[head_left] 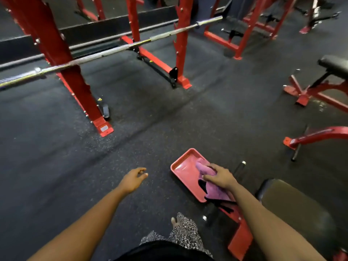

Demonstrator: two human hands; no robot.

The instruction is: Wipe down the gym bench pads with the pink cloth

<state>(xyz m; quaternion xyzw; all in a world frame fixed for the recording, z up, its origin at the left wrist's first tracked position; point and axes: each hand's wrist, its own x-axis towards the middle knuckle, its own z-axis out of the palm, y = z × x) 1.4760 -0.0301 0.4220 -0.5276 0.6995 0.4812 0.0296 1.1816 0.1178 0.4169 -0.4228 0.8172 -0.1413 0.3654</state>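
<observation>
The pink cloth [208, 182] lies crumpled in a red tray [183, 168] on the rubber floor. My right hand [220, 176] grips the cloth over the tray, fingers curled round its folds. My left hand [134, 178] hovers over the bare floor left of the tray, fingers loosely curled and holding nothing. The black bench pad [293, 210] sits at the lower right, beside my right forearm, on a red frame [242, 240]. A second black pad [335, 65] shows at the right edge.
A red squat rack [75, 81] with a steel barbell [113, 50] stands ahead on the left. More red frames [316, 137] stand at the right and far back. Dark rubber flooring [56, 166] lies between them. My foot [175, 221] is near the bench base.
</observation>
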